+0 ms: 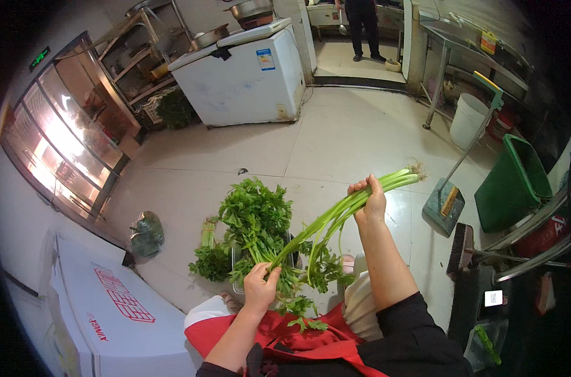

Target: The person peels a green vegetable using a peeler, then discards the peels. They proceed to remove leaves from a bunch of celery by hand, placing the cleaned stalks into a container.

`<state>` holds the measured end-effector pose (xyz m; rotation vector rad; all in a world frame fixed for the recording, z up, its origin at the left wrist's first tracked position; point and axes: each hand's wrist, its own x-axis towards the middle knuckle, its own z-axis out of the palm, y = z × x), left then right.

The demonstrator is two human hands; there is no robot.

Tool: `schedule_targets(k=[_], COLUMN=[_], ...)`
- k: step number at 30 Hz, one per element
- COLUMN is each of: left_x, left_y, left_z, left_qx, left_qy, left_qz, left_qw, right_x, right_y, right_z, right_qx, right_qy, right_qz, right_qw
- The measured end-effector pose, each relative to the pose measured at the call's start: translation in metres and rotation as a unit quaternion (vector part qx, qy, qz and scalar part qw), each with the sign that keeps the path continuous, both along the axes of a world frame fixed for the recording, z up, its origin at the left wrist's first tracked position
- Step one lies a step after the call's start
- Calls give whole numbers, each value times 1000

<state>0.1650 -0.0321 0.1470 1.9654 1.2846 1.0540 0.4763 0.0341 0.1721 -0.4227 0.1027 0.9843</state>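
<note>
My right hand (371, 202) is closed around several long celery stalks (335, 214), a short way below their roots. The pale root end sticks out past this hand to the upper right. My left hand (261, 285) pinches the same stalks at their leafy end, low in the middle of the view. Loose celery leaves (320, 268) hang beneath the stalks. Just beyond my left hand, a leafy heap of celery (254, 212) rises over a clear plastic container (238, 271), which it mostly hides. A tied bundle of greens (210, 249) lies on the floor beside it.
On the left are a white chest (120, 306) and a dark bagged item (147, 235). A chest freezer (243, 80) stands at the back, near a person (363, 28) in the doorway. A dustpan (443, 207), a green bin (511, 184) and a broom (460, 249) are at right.
</note>
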Motion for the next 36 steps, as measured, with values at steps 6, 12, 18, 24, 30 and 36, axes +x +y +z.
schedule_targets(k=[6,12,18,24,30,36], left_x=[-10,-17,-15,-16,-17,-10], left_y=[5,4,-1,-10,-24,-33], left_z=[-9,-13,-3,6,11,18], left_qx=[-168,-412,-439,-446,-449,-375], left_qy=[-81,-295,-332,-393,-291,-121], left_qz=[18,-68,-108,-184,-213,-208], left_qw=[982,859,828,783,817,895], right_x=[-3,1,1,1,1,-2], right_y=[-2,-1,0,0,1,-1], right_z=[4,-1,-2,-3,-4,1], right_qx=[3,18,34,49,28,28], right_qy=[-6,7,40,51,86,81], right_qz=[16,38,65,92,108,131], right_qw=[1000,999,996,993,990,988])
